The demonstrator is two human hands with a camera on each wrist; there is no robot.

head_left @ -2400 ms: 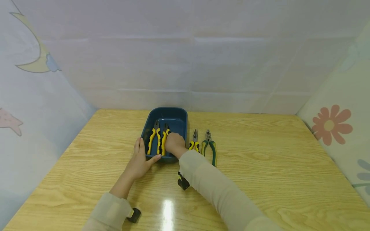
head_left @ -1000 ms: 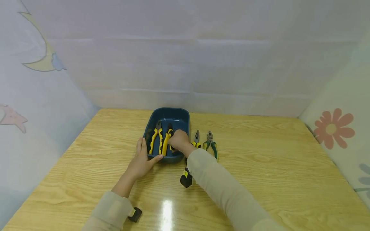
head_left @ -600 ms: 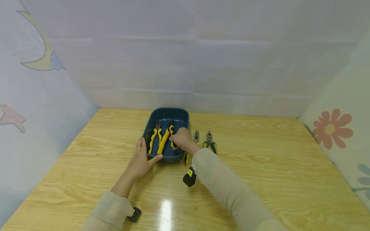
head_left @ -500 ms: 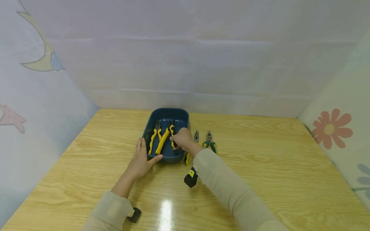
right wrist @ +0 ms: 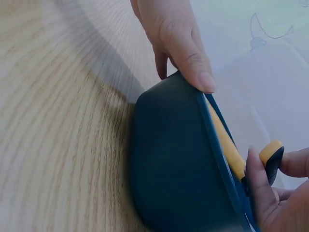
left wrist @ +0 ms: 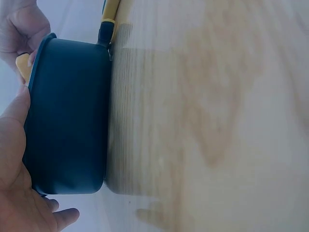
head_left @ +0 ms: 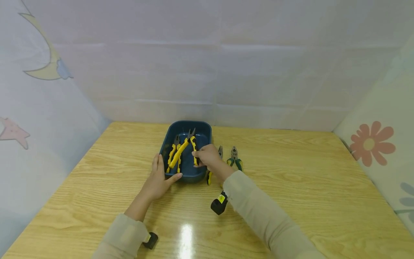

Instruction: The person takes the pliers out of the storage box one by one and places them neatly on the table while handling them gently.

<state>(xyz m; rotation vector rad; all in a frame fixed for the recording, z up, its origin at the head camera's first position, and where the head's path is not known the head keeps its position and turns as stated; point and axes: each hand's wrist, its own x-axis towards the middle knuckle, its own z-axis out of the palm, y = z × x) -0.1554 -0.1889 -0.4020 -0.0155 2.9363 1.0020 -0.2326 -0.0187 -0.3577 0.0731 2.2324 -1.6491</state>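
Note:
In the head view, a dark blue box stands on the table. My left hand grips its near left corner, thumb on the front rim and fingers along the side. My right hand reaches over the right rim and pinches one handle of yellow-and-black pliers. These pliers are spread and tilted, their tips toward the back of the box. Their other handle crosses over a second pair of yellow-and-black pliers lying at the left inside. In the right wrist view, thumb and finger pinch the handle.
Right of the box lie yellow-and-black long-nose pliers, partly hidden by my right hand, and green-handled combination pliers, partly behind my sleeve. A pale cloth wall rises behind the wooden table. Black wrist cameras hang near both cuffs.
My right hand has drawn right and lifted the pliers' handle, and the pliers have spread and tilted, the free handle swinging left over the other pair. The left hand stays on the box.

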